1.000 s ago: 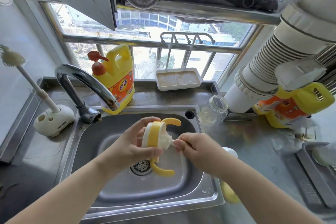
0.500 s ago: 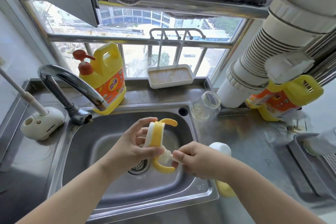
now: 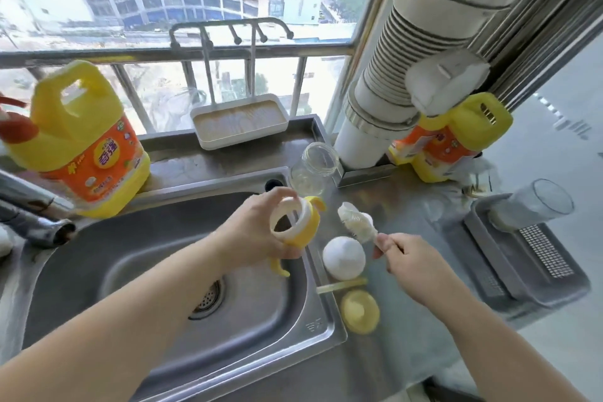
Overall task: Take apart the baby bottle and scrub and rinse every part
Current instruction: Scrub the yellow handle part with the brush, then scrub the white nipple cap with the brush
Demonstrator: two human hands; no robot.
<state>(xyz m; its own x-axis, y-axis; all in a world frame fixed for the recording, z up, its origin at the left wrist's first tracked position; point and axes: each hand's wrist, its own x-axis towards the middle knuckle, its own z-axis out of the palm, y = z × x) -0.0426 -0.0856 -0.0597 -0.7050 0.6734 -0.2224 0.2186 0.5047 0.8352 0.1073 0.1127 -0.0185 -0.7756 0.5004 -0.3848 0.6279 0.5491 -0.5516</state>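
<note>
Left hand [image 3: 257, 232] gripping the yellow-and-white bottle collar [image 3: 295, 222] over the sink's [image 3: 163, 271] right edge, right hand [image 3: 404, 258] pinching a small white brush [image 3: 355, 225] just right of the collar, white dome cap [image 3: 343, 258] between the hands, yellow disc [image 3: 360, 312] below it, clear bottle body [image 3: 315, 168] beyond the left hand

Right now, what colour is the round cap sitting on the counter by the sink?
White. The domed cap shows clearly in the head view.

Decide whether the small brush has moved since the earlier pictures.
Yes. The right hand has drawn the small brush out of the collar, rightward past the sink rim, over the counter.
</note>
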